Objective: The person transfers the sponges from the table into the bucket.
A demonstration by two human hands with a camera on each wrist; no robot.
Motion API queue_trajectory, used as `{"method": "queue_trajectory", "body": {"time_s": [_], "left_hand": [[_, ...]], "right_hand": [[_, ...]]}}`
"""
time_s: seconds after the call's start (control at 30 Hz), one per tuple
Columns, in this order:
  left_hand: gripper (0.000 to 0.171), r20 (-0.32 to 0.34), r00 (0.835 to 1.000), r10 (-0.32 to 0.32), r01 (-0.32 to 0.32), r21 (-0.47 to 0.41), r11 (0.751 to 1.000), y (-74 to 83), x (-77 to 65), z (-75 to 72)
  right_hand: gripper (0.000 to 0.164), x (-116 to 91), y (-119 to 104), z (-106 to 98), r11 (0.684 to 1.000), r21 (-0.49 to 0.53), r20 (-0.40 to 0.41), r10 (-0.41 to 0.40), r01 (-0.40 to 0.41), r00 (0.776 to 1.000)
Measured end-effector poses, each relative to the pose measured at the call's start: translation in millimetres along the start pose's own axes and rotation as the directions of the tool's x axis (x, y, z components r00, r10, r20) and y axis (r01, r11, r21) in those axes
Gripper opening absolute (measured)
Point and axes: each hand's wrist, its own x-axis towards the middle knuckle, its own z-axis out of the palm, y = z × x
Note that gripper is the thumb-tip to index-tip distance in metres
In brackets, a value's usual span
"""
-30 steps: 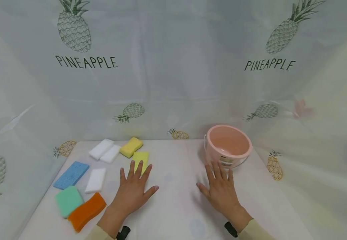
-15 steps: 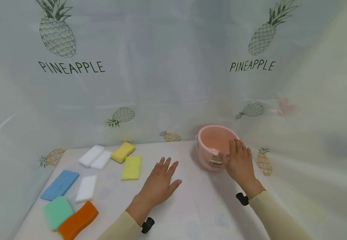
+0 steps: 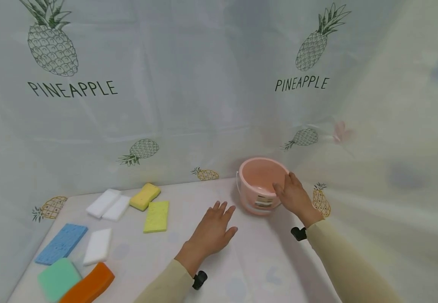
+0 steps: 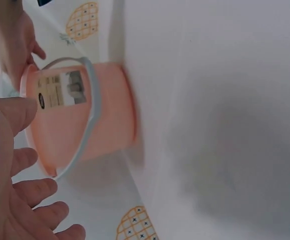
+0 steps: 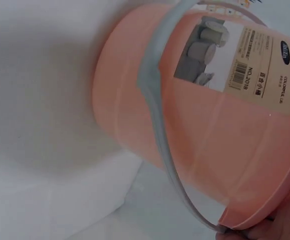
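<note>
A pink bucket [image 3: 250, 194] with a pale handle [image 4: 95, 95] and a printed label [image 5: 234, 65] stands upright at the back right of the table. My right hand [image 3: 294, 195] grips its right rim, the thumb over the inner side and the fingers at the outer side. In the right wrist view only part of that hand shows, at the rim beside the handle's end. My left hand [image 3: 212, 230] is over the table, left of and nearer than the bucket, its fingers loosely spread and holding nothing. The bucket's handle hangs down along its front.
On the left lie a yellow sponge [image 3: 145, 196], a flat yellow-green sponge [image 3: 156, 216], white sponges [image 3: 104, 203], a blue sponge [image 3: 61, 244], a green sponge [image 3: 57, 277] and an orange wavy sponge [image 3: 88, 284]. Pineapple-printed sheeting [image 3: 196, 105] rises behind the table.
My right hand has moved up and right from before the bucket to its right rim and taken hold there. The left hand has shifted right, away from the sponges. The head view has turned rightward.
</note>
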Motion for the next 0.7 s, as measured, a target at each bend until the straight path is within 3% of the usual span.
{"method": "queue_trajectory", "body": {"time_s": [0.23, 0.43, 0.53, 0.7], "left_hand": [[0.066, -0.089, 0.996, -0.025, 0.033, 0.090, 0.995, -7.3, 3.3, -4.6], [0.069, -0.180, 0.981, -0.069, 0.083, 0.069, 0.994, -13.5, -2.3, -19.0], [0.071, -0.185, 0.977, -0.106, 0.117, 0.047, 0.992, -18.6, -4.7, -25.6], [0.076, -0.139, 0.972, -0.188, 0.190, -0.005, 0.982, -31.7, -11.0, -35.2]], "right_hand": [[0.084, -10, -19, 11, 0.994, -0.068, -0.029, -0.094, 0.092, 0.995], [0.079, -24, -40, 22, 0.971, -0.113, -0.048, -0.215, 0.209, 0.975], [0.077, -31, -50, 25, 0.958, -0.126, -0.039, -0.266, 0.259, 0.963], [0.076, -44, -72, 33, 0.934, -0.127, -0.015, -0.339, 0.334, 0.941]]}}
